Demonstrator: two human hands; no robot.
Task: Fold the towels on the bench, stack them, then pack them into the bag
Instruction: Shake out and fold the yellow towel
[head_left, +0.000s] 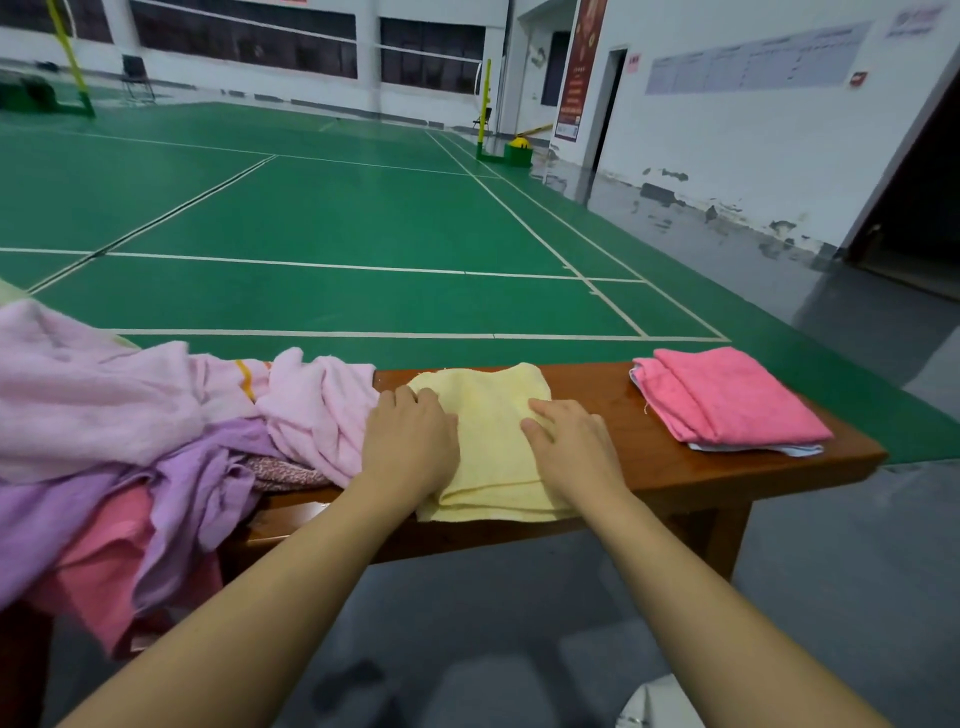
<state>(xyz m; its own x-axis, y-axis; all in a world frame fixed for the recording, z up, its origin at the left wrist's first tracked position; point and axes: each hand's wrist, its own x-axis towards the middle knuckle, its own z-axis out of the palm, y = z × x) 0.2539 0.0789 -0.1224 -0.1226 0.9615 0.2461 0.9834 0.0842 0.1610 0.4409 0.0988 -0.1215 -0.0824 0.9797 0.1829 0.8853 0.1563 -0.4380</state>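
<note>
Folded yellow towel (488, 441) sits mid-bench (613, 410), left hand (408, 441) and right hand (569, 447) both flat on it, fingers loosely spread, unfolded pile (156, 426) left, pink folded stack (727, 400) right.

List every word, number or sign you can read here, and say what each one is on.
Nothing here reads clearly.
Tall red banner by the doorway: gold print, too blurred.
Long pale chart on the right wall: rows of text, too small.
Small red sign beside the doorway: unreadable.
Towels and bench: no writing visible.
</note>
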